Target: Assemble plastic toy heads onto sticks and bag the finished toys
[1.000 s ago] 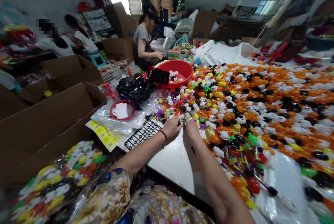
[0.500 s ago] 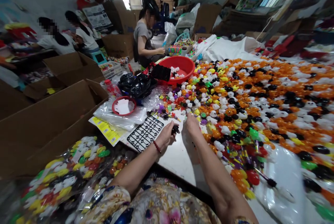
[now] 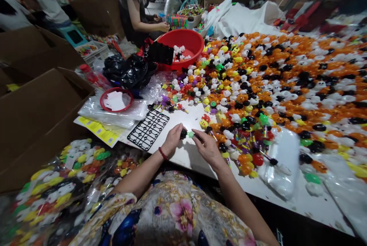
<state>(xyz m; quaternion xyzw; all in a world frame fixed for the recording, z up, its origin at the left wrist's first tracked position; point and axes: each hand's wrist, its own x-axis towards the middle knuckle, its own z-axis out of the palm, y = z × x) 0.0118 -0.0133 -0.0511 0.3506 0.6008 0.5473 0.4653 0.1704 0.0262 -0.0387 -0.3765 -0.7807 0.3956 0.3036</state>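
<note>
My left hand (image 3: 172,140) pinches a small black plastic piece (image 3: 184,134) above the white tabletop. Close against it, my right hand (image 3: 207,146) grips a small pale green plastic piece (image 3: 190,134) between thumb and fingers. The two pieces are end to end; whether they are joined I cannot tell. Left of my hands lies a flat black plastic grid frame (image 3: 148,129). Loose coloured toy heads (image 3: 213,104) in orange, white, black and yellow begin just beyond my hands and spread to the right.
A red basin (image 3: 183,47) with white pieces stands at the back. Paper slips fill a small red basket (image 3: 129,105) on plastic bags. Cardboard boxes (image 3: 43,116) are at the left, above bagged toys (image 3: 65,177). A co-worker (image 3: 137,13) sits behind. A clear bag pack (image 3: 282,162) lies right.
My right hand has come back from the pile's edge to my left hand, now with the green piece. The view has tilted down and shifted right.
</note>
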